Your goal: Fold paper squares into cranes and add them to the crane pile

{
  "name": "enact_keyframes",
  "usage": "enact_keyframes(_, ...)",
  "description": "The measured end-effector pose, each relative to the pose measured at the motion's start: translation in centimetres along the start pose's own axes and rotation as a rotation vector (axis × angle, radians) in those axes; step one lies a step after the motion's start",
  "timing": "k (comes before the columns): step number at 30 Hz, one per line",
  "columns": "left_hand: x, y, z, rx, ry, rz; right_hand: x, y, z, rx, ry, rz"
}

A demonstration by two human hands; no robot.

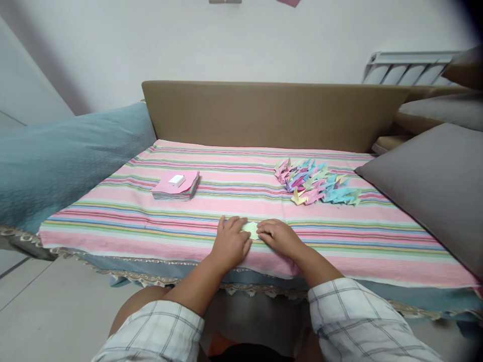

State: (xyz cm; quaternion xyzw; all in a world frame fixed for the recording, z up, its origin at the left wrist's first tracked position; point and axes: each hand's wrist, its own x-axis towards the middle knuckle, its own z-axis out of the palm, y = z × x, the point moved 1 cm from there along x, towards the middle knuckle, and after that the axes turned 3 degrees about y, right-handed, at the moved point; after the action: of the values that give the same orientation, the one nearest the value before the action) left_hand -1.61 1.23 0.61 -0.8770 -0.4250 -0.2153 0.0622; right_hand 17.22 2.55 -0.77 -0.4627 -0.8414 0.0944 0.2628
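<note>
A small piece of light green folding paper (249, 230) lies flat on the striped cloth between my hands. My left hand (231, 244) rests palm down at its left end, fingers spread, with the fingertips on or beside the paper's edge. At the right end, my right hand (279, 237) has its fingers bent and drawn together on the paper's edge. Back to the right sits a cluster of folded paper cranes (313, 182) in pink, blue, purple, yellow and green. To the left is a stack of coloured paper sheets (160, 190), with a small white block (176, 180) on its pink top sheet.
The pink striped cloth (226, 201) covers a sofa seat with a brown backrest (264, 113). A blue-covered armrest (75, 156) bounds the left, and grey cushions (437, 186) fill the right. Lace trim (151, 276) hangs along the front edge, above the tiled floor.
</note>
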Motion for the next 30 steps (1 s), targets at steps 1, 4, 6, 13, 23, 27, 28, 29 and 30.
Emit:
enact_keyframes(1,0.3,-0.1,0.3,-0.006,0.013,0.004,0.1,-0.1,0.0,-0.007,-0.006,0.002)
enact_keyframes(4,1.1,-0.4,1.2,-0.042,-0.01,0.033,0.3,-0.3,-0.2,-0.031,-0.024,0.003)
enact_keyframes(6,1.6,-0.7,1.5,-0.053,-0.058,0.058,0.3,-0.4,-0.3,-0.046,-0.031,-0.005)
enact_keyframes(13,2.7,-1.6,0.7,-0.096,-0.219,0.142,0.0,-0.4,0.0,-0.094,-0.009,-0.032)
enact_keyframes(23,2.6,-2.0,0.7,-0.142,-0.188,0.127,0.1,-1.2,-0.1,-0.096,0.008,0.075)
enact_keyframes(27,2.8,-2.0,0.8,-0.154,-0.195,0.068,0.0,-1.1,0.1,-0.064,0.031,0.071)
enact_keyframes(28,2.9,-2.0,0.8,-0.157,-0.201,0.058,0.0,-1.1,0.2,-0.06,0.04,0.069)
enact_keyframes(29,2.9,-2.0,0.8,-0.157,-0.206,0.051,0.0,-1.1,0.3,-0.06,0.05,0.068)
enact_keyframes(30,3.0,-2.0,0.8,-0.154,-0.209,0.043,0.0,-1.1,0.4,-0.066,0.06,0.069)
